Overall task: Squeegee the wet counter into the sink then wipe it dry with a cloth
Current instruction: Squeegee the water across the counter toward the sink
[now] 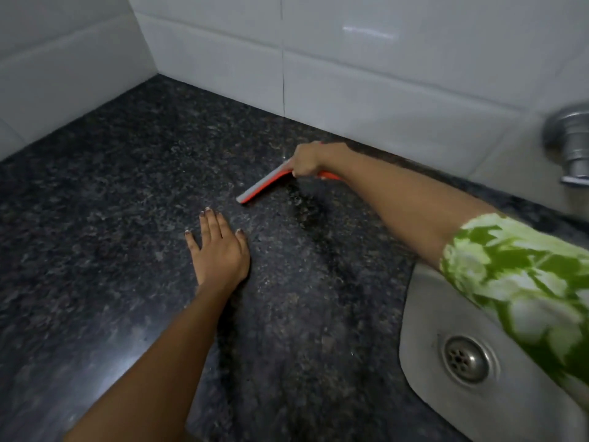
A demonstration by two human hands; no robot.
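Orange squeegee (266, 184) with a grey blade lies low on the dark speckled counter (111, 193), toward the back edge, near the tiled back wall (366, 78). Blade runs diagonally, its free end pointing toward the counter's middle; whether the blade edge actually touches the stone cannot be told. Right hand (307, 161) grasps the squeegee at its handle end, fingers curled round it, handle mostly hidden under the hand, a bit of orange showing behind the wrist. Right arm reaches across from the sink side, in a green-and-white patterned sleeve (516, 272).

Left hand (218, 248) rests flat on the counter, just in front of the blade's free end and apart from it, fingers straight and slightly spread, palm down, holding nothing.

A darker, wet-looking streak on the counter runs from the squeegee toward the front edge.

Steel sink (424, 314) is set in at the counter's right end, drain (467, 358) visible in its basin. Chrome tap fitting (570, 145) sticks out of the wall above the sink, blurred. White tiles also cover the left side wall (57, 68), meeting the back wall at the counter's far left corner.
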